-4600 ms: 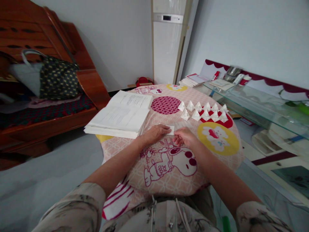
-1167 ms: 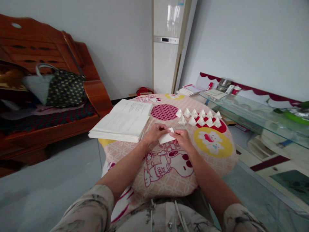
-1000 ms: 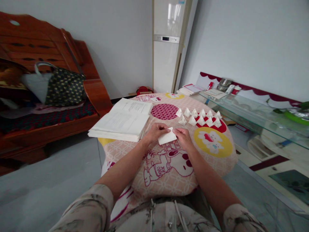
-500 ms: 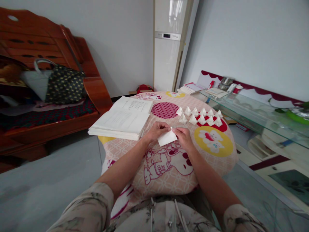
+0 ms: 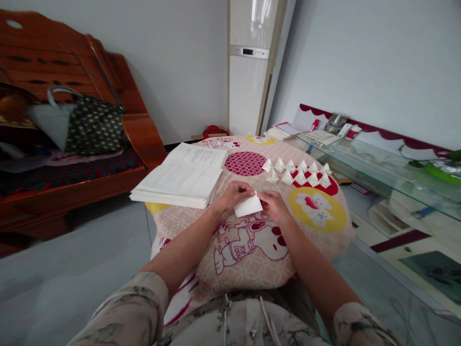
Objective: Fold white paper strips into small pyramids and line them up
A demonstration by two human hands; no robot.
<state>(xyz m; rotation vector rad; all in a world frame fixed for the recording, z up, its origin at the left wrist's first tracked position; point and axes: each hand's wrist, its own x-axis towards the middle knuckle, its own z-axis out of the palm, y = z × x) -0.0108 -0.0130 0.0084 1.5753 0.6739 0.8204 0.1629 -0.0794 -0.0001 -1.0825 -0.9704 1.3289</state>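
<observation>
A small piece of white paper [image 5: 248,205] is held between my two hands above the round table. My left hand [image 5: 236,194] pinches its upper left edge. On the other side, my right hand [image 5: 274,203] has its fingers closed at the paper's upper right corner. Beyond the hands, several folded white paper pyramids [image 5: 300,178] stand in two rows. To the left lies a thick open book [image 5: 180,178] with printed pages.
A pink patterned tablecloth [image 5: 252,269] covers the table. At the right runs a glass-topped cabinet [image 5: 389,178] with cups and a green bowl. A wooden bench [image 5: 140,139] with bags [image 5: 95,125] stands at the left, and a tall white air conditioner [image 5: 247,91] behind.
The paper has tilted slightly between my fingers and its lower edge has shifted a little left. My hands have stayed almost in place; the view has moved a little.
</observation>
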